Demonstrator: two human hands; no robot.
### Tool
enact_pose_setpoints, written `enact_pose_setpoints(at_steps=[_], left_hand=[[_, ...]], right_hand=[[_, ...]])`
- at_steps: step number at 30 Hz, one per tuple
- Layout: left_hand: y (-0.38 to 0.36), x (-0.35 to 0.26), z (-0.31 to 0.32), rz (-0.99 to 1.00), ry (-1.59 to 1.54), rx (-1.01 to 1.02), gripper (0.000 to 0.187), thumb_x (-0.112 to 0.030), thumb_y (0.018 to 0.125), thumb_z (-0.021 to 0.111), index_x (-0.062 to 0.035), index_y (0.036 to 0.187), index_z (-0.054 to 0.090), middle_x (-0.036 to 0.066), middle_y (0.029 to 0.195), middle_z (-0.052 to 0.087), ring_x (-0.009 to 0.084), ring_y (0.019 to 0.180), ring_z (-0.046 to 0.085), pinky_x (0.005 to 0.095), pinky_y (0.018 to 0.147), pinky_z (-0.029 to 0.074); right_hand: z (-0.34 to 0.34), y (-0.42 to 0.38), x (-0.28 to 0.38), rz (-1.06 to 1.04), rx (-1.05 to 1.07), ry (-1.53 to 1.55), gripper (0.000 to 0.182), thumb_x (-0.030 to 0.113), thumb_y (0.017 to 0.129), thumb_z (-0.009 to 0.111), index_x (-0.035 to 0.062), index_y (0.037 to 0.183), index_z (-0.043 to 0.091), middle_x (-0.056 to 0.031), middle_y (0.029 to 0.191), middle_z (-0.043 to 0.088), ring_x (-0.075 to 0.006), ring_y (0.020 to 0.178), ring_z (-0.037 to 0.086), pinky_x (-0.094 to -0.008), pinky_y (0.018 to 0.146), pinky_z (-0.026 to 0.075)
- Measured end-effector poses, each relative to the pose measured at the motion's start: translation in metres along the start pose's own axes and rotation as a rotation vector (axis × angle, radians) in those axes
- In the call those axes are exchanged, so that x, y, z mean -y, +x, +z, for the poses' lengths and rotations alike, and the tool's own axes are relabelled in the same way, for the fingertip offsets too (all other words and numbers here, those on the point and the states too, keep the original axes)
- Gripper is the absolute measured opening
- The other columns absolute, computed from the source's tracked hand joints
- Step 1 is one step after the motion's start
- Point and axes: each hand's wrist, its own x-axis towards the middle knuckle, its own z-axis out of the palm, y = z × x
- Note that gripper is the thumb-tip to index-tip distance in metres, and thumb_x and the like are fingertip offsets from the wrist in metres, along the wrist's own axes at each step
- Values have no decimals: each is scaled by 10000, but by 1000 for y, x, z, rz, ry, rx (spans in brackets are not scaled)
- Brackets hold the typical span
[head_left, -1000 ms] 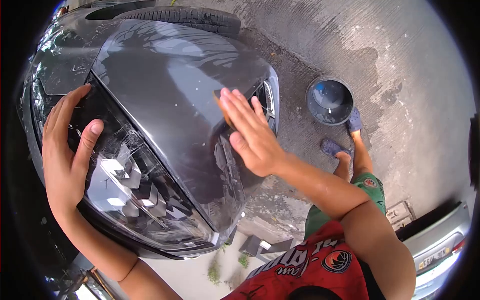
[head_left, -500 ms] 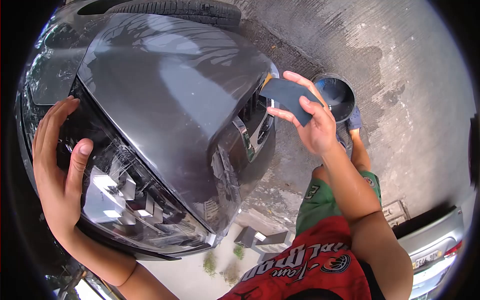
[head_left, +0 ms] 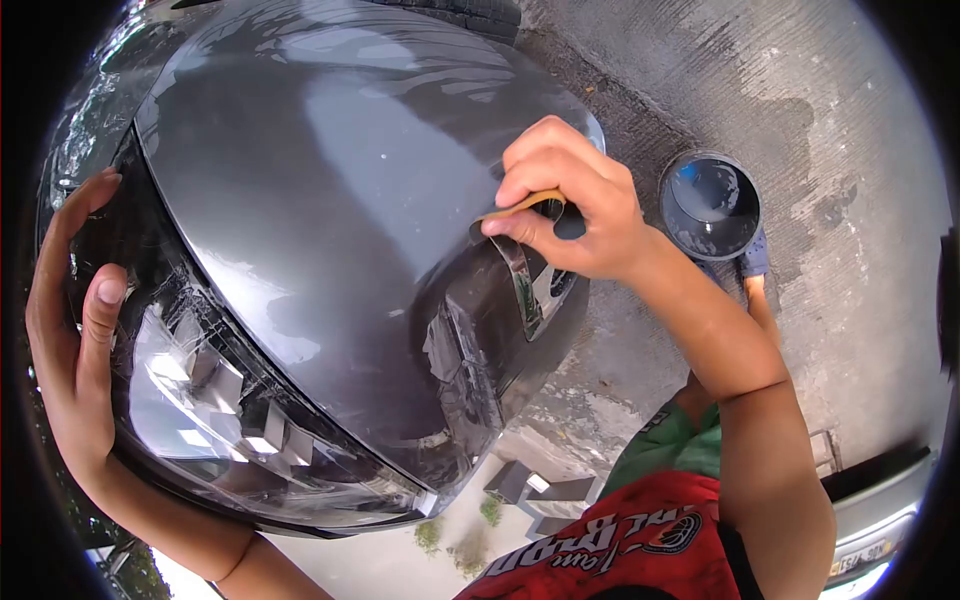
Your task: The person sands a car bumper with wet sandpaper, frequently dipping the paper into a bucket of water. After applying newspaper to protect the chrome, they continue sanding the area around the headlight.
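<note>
My right hand (head_left: pixel 580 200) pinches a folded sheet of sandpaper (head_left: pixel 530 205), dark on one face and tan on the other, between thumb and fingers. The sheet is at the edge of a dark grey car panel (head_left: pixel 330 190), beside a slotted trim opening (head_left: pixel 535 285). Whether the sheet presses on the paint is hard to tell. My left hand (head_left: pixel 75 330) is open, its thumb and fingers spread over a glossy black section (head_left: pixel 130 240) of the car. Pale smears mark the glossy surface and the panel's lower corner.
A dark bucket (head_left: pixel 710 205) stands on the rough concrete floor (head_left: pixel 800 150), right of the car. My foot in a blue shoe (head_left: pixel 755 255) is next to it. A tire (head_left: pixel 460 15) shows at the top, and another vehicle (head_left: pixel 875 520) stands at lower right.
My right hand has turned over and moved left and slightly down onto the panel edge, bending the sandpaper in its grip. The view has shifted, with the bucket now further right.
</note>
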Motion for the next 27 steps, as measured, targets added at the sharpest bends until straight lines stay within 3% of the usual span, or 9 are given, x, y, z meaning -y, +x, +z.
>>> enact_pose_setpoints(at_steps=[2,7,11,13,14,16,20,22,27], left_hand=[[-2,2,0,5,1,18,696,-507,1057,627,34,1493,587,203,1490,633,341,1445,553,477,1260,346],[0,-2,-3,40,111,45,662,-478,1071,614,17,1508,573,206,1486,631,348,1444,552,481,1254,361],[0,-9,6,-3,65,18,684,-503,1049,642,25,1482,598,197,1482,637,328,1425,568,473,1243,370],[1,-12,4,-9,30,19,690,-515,1037,655,22,1468,614,188,1482,640,319,1419,574,477,1234,376],[1,-19,-2,42,84,89,649,-507,1078,565,-11,1495,598,182,1528,609,345,1461,532,479,1260,329],[5,-69,2,226,301,153,719,-571,1037,581,-25,1504,595,189,1538,601,370,1480,517,502,1261,326],[-11,-150,60,491,194,346,749,-524,917,709,-72,1505,609,93,1654,490,332,1561,409,526,1299,286],[-7,-159,78,522,231,354,762,-483,892,743,-74,1517,597,61,1695,432,305,1581,366,525,1319,257],[33,-175,118,680,451,363,766,-540,1009,616,-53,1591,510,72,1704,429,272,1588,361,497,1316,273]], right_hand=[[20,25,23,-125,0,54,322,47,769,929,87,957,672,-44,925,657,-234,824,623,-353,719,486],[5,3,-11,39,-39,16,365,116,755,950,117,990,670,-20,966,666,-250,872,625,-377,791,491],[27,20,15,-213,75,76,369,104,770,955,68,983,656,-93,977,674,-289,880,658,-358,782,523],[3,5,-5,-73,39,-66,344,124,792,936,83,1016,678,-60,956,683,-249,878,652,-349,789,517],[-14,-6,-18,-18,22,-141,333,134,803,926,91,1032,689,-44,946,688,-229,876,649,-344,792,514],[-50,-47,-29,384,-86,-173,339,165,834,934,68,1051,692,-32,957,714,-167,880,664,-313,795,525],[-89,-69,16,754,-354,-141,344,245,922,898,34,1124,718,-8,1038,753,-87,910,672,-268,803,544],[-101,-81,27,755,-377,-196,336,273,952,872,24,1136,740,-15,1011,759,-70,915,670,-254,813,538],[-131,-108,68,1014,-326,-245,338,315,1017,793,22,1180,759,-18,942,760,-62,902,656,-249,737,533]])
